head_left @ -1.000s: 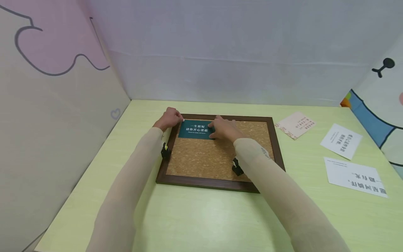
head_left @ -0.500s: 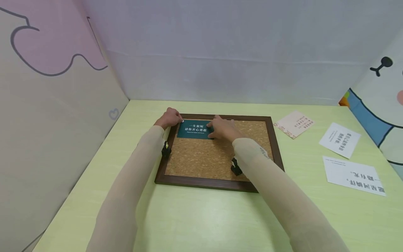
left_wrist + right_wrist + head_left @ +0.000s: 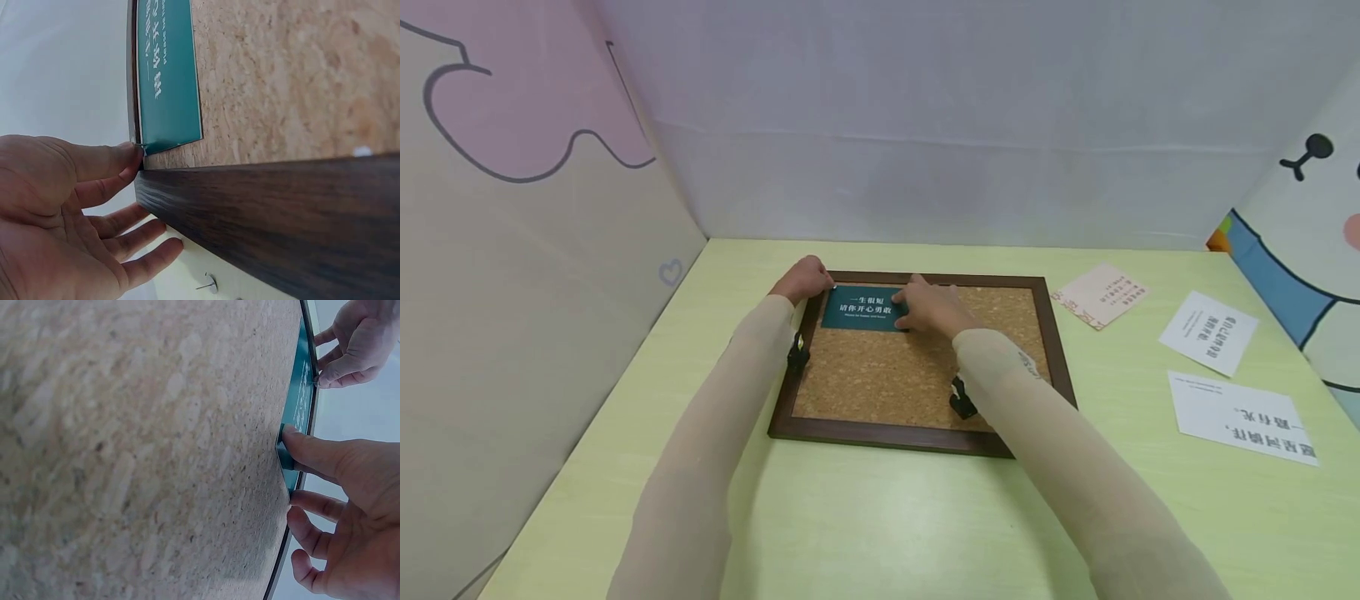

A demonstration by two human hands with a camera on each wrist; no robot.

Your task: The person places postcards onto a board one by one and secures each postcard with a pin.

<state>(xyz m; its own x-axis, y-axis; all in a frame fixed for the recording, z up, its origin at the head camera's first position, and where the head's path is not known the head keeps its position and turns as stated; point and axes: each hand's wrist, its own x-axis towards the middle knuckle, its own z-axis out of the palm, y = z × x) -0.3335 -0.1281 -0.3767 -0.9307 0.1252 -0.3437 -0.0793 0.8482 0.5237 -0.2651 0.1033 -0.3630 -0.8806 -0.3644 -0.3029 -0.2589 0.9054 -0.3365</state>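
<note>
In the head view a dark green card [image 3: 862, 308] with white lettering lies in the upper left of a framed corkboard [image 3: 880, 375]. My left hand [image 3: 802, 279] is at the card's upper left corner. Its thumb and index finger pinch a small thumbtack [image 3: 143, 147] there, mostly covered by the fingertips; its other fingers spread beyond the frame's edge. My right hand [image 3: 936, 307] rests over the card's right end. In the right wrist view its thumb [image 3: 303, 444] presses on the card near a corner, with the other fingers extended towards the upper frame.
To the right of the board lie a pinkish card [image 3: 1101, 296], a white card [image 3: 1210, 333] and a larger white card [image 3: 1232, 417] on the pale table [image 3: 880, 517]. A loose thumbtack [image 3: 211, 285] lies outside the board's left side. Fabric walls enclose the table.
The white speck at the left fingertips shows less now than before. Both hands otherwise keep their places; the whole view has shifted very slightly.
</note>
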